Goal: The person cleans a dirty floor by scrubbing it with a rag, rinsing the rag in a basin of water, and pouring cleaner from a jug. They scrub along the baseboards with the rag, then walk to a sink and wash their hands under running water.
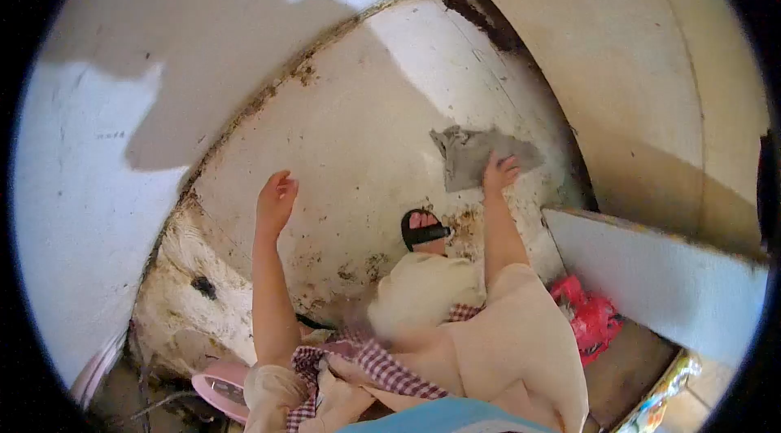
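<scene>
My right hand [500,174] presses on a grey cloth [470,163] that lies spread and wrinkled on the dirty pale floor [350,140]. Its fingers are bent over the cloth's lower edge. Off to the left, my left hand [278,200] hovers with loosely curled fingers and holds nothing. Between the two arms, a foot in a black sandal [425,230] stands on the floor, close to brown stains.
White wall [89,116] rises on the left, with grime along its base. Tan panels [618,75] and a low white board [659,270] stand on the right. A red plastic bag [587,315] and a pink-rimmed object [220,391] lie near the bottom.
</scene>
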`<action>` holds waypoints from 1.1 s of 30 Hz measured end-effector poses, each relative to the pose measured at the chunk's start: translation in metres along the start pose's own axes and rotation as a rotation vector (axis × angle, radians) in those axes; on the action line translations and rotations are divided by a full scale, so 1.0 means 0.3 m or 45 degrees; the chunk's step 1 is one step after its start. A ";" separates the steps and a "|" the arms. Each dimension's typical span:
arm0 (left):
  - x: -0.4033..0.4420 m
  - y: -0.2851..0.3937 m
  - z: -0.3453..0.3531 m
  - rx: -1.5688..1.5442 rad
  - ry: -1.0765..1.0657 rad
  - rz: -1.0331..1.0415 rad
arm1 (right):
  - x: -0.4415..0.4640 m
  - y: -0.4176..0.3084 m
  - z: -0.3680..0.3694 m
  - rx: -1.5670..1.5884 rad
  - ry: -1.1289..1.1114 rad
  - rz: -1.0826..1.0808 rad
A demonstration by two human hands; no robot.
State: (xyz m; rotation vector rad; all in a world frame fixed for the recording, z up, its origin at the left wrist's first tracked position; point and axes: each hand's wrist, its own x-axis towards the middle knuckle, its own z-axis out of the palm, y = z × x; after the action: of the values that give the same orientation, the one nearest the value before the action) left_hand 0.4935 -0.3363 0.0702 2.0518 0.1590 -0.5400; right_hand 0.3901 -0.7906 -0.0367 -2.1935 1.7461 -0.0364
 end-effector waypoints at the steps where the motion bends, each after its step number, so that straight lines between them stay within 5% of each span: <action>1: -0.021 -0.030 -0.005 0.071 0.001 -0.070 | -0.009 -0.068 0.037 -0.192 0.036 0.112; 4: -0.085 -0.092 0.018 0.042 -0.048 -0.196 | 0.156 -0.168 0.213 -0.266 0.420 -0.155; 7: -0.145 -0.054 0.053 0.172 -0.056 -0.307 | 0.321 -0.464 0.263 -0.071 0.514 -0.675; 12: -0.065 0.060 0.151 0.141 -0.195 -0.385 | 0.127 -0.882 0.276 -0.056 -0.040 -1.251; 16: 0.073 0.015 0.237 0.378 -0.133 -0.077 | 0.077 -0.619 0.102 -0.150 -0.557 -1.668; 17: 0.102 0.038 0.241 0.459 -0.118 -0.058 | 0.142 -0.477 0.110 -0.016 -0.548 -1.612; 19: 0.110 0.098 0.240 0.614 -0.073 -0.046 | 0.279 -0.334 0.072 -0.243 -0.057 -1.386; 21: 0.064 0.120 0.255 0.584 -0.071 -0.092 | 0.498 -0.372 0.122 -0.134 0.125 -1.209; 22: 0.028 0.122 0.254 0.573 -0.071 -0.113 | 0.553 -0.456 0.141 -0.305 0.317 -1.108; 24: -0.063 0.019 0.253 0.569 -0.115 -0.117 | 0.623 -0.738 0.209 -0.185 0.084 -0.936; 26: -0.132 -0.015 0.230 0.591 -0.145 -0.201 | 0.565 -1.006 0.294 -0.147 0.203 -0.941; 30: -0.207 -0.073 0.135 0.606 -0.108 -0.492 | 0.190 -1.215 0.529 0.251 -0.115 -1.333; 33: -0.250 -0.357 0.047 0.412 0.062 -0.561 | -0.134 -1.101 0.377 0.224 -0.296 -1.742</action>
State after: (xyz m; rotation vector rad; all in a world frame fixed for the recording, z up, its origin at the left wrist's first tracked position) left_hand 0.3872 -0.2846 0.0126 2.3566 0.5955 -0.8281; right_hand 0.7171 -0.6622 -0.0451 -2.6278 -0.0945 -0.2251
